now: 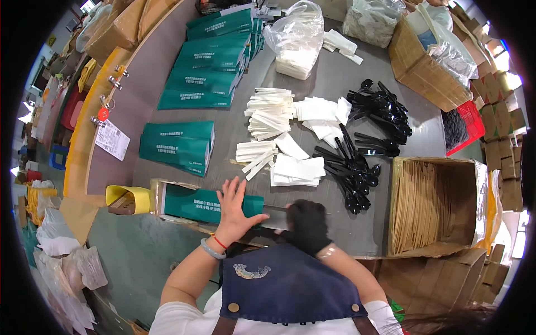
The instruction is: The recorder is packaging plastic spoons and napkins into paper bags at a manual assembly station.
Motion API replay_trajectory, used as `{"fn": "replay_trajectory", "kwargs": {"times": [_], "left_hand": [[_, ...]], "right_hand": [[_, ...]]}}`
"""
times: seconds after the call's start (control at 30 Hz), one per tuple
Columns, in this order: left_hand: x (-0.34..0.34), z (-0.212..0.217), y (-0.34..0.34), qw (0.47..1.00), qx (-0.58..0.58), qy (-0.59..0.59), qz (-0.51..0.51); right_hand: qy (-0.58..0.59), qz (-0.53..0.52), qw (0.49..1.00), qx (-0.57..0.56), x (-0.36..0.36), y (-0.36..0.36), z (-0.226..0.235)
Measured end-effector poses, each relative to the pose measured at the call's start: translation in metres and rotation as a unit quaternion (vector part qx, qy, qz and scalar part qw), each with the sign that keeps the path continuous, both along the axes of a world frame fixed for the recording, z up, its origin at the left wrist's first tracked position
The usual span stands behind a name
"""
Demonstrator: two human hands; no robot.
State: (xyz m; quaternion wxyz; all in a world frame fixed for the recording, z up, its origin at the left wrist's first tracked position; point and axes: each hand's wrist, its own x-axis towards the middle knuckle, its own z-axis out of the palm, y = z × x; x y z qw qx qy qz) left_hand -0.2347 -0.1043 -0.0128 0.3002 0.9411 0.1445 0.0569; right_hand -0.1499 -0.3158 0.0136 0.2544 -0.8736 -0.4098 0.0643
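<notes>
My left hand lies with fingers spread on a green printed packet at the table's near edge. That packet sits in a shallow cardboard holder. My right hand, in a black glove, is just right of the packet's end, close to the near edge; motion blurs its fingers, so I cannot make out whether it holds anything. Beyond my hands are bundles of narrow white paper-wrapped strips, stacked white packets and black plastic spoons.
More green packets are fanned out at left. A box of thin tan strips stands at right. Farther back are a plastic bag of white packets, a cardboard box and a red basket. A yellow container sits at the left corner.
</notes>
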Motion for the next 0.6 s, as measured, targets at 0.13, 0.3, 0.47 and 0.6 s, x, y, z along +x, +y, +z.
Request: {"fn": "replay_trajectory", "kwargs": {"times": [0.13, 0.3, 0.47, 0.6], "left_hand": [[0.035, -0.004, 0.015, 0.994, -0.062, -0.091, -0.010], [0.071, -0.016, 0.034, 0.995, 0.085, -0.057, -0.011], [0.075, -0.010, 0.039, 0.996, 0.060, -0.059, -0.029], [0.086, 0.013, 0.021, 0.994, -0.001, -0.104, -0.039]], "right_hand": [[0.006, -0.010, 0.995, 0.096, 0.007, -0.001, 0.007], [0.013, -0.347, 0.923, 0.164, 0.039, -0.117, 0.011], [-0.071, -0.556, 0.828, -0.009, 0.050, -0.282, -0.039], [-0.058, -0.527, 0.847, -0.045, 0.052, -0.311, -0.053]]}}
